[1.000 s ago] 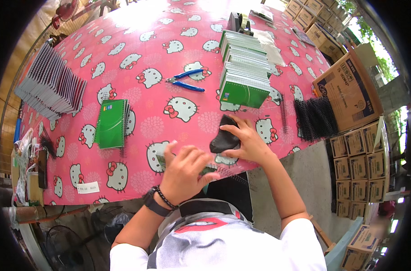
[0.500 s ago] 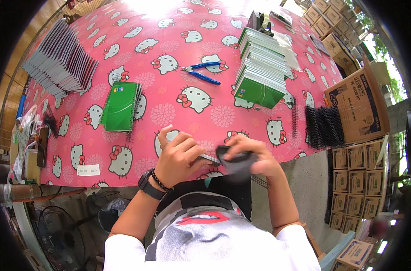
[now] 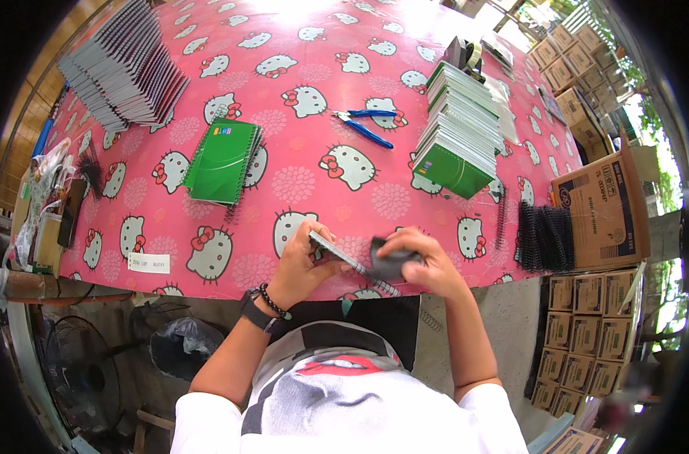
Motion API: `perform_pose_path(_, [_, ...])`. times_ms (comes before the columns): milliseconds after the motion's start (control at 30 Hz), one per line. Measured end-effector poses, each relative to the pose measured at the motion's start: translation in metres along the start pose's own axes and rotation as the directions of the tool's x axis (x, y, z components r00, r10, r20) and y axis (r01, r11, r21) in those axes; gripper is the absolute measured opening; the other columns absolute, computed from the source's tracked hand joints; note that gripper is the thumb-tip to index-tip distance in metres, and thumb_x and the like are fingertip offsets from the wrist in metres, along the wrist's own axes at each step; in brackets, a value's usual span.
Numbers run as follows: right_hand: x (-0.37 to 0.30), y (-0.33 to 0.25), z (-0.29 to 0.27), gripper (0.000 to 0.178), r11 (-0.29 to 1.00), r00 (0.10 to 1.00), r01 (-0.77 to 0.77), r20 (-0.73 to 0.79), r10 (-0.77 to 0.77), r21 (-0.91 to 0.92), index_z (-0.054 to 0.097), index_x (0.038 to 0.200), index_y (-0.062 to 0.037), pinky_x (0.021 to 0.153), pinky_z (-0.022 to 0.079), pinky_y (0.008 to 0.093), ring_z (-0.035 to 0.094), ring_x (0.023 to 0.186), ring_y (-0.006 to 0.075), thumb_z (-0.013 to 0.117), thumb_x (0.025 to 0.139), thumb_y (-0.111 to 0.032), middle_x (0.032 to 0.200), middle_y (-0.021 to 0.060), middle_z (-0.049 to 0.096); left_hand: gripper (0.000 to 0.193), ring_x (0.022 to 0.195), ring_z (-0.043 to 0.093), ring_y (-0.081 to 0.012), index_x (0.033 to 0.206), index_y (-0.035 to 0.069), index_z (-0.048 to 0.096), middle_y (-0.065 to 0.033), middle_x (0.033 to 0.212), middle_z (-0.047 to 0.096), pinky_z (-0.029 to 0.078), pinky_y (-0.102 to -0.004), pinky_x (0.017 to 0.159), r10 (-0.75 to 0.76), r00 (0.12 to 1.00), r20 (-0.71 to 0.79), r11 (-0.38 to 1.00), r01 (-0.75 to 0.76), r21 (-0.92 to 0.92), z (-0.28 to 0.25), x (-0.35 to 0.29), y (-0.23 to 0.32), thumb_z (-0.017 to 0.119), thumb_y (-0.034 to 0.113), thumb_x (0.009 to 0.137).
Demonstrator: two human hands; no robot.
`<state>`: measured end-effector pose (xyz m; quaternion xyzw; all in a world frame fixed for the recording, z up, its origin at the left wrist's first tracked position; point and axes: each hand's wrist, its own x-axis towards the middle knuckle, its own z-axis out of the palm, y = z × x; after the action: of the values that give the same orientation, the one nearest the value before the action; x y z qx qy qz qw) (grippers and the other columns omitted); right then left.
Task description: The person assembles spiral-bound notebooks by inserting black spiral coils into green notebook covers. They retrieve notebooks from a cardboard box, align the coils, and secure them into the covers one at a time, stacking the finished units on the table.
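My left hand [image 3: 303,261] is closed round a thin notebook [image 3: 333,248], tilted and seen nearly edge-on above the table's near edge. A spiral coil [image 3: 384,287] sticks out from the notebook's lower right end. Held in my right hand [image 3: 424,261] is a dark grey, soft-edged piece [image 3: 388,259] right beside that end; its kind is unclear. Farther off to the left lie a few green spiral notebooks [image 3: 225,163], overlapping. Cutting pliers [image 3: 367,127] with blue handles rest mid-table, their handles apart.
A row of green notebooks [image 3: 461,132] stands on the right, with a tape dispenser [image 3: 465,57] behind. Black spiral coils [image 3: 545,236] lie by a cardboard box [image 3: 601,208]. Another notebook stack [image 3: 125,68] is at far left. A white paper strip [image 3: 148,262] lies near the front edge.
The notebook in my left hand has been tipped up, showing more of its edge. My right hand's dark piece has slowed from a blur. The whole view has shifted slightly.
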<state>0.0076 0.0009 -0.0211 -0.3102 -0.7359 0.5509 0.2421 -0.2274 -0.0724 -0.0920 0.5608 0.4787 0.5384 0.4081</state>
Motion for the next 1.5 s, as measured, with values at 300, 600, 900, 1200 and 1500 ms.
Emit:
perform_pose_path(300, [0.015,-0.003,-0.006,0.042,0.986,0.998,-0.037,-0.063,0.027,-0.160,0.069,0.092,-0.0078,0.083,0.041,0.0357,0.053,0.091,0.0234,0.069,0.073,-0.045,0.090,0.0098,0.062,0.048,0.074,0.050,-0.0160,0.097,0.007,0.044,-0.0045,0.082,0.047,0.043,-0.0295,0.066,-0.021,0.999,0.039,0.999,0.022,-0.030,0.001,0.004,-0.003,0.083,0.014,0.069])
perform_pose_path(600, [0.034,-0.021,0.009,0.054,0.968,0.974,0.160,0.128,-0.187,0.194,0.069,0.092,-0.0031,0.086,0.039,0.0369,0.054,0.091,0.0234,0.063,0.076,-0.054,0.092,0.0092,0.062,0.048,0.091,0.052,-0.0108,0.100,0.009,0.043,-0.0022,0.093,0.048,0.046,-0.0260,0.079,-0.032,0.992,0.124,0.999,0.034,-0.011,-0.003,0.004,-0.003,0.076,-0.008,0.069])
perform_pose_path(900, [0.044,-0.016,0.013,0.044,0.984,0.989,0.125,0.091,-0.114,-0.130,0.070,0.096,-0.0074,0.086,0.040,0.0371,0.053,0.093,0.0241,0.069,0.074,-0.046,0.090,0.0092,0.062,0.049,0.076,0.054,-0.0197,0.098,0.006,0.045,-0.0077,0.083,0.051,0.045,-0.0324,0.068,-0.003,0.999,0.035,0.996,-0.001,0.095,0.001,0.001,0.001,0.083,0.017,0.069])
perform_pose_path(1200, [0.053,0.000,-0.008,0.048,0.763,0.974,0.052,-0.138,-0.182,-0.644,0.064,0.109,-0.0054,0.096,0.038,0.0410,0.049,0.110,0.0287,0.070,0.077,-0.040,0.115,0.0151,0.058,0.049,0.074,0.054,-0.0214,0.100,0.004,0.045,-0.0086,0.082,0.052,0.045,-0.0329,0.068,-0.014,0.999,0.035,0.989,0.008,0.147,0.003,0.006,0.010,0.082,0.020,0.071])
perform_pose_path(1500, [0.034,-0.056,0.036,0.029,0.967,0.966,0.151,-0.175,-0.188,-0.203,0.062,0.099,-0.0012,0.066,0.049,0.0284,0.060,0.075,0.0176,0.076,0.077,-0.015,0.086,0.0076,0.058,0.025,0.075,0.059,-0.0157,0.099,0.001,0.052,-0.0077,0.083,0.059,0.049,-0.0292,0.066,0.053,0.998,-0.035,0.998,-0.051,0.043,0.013,0.020,0.060,0.069,0.012,0.084])
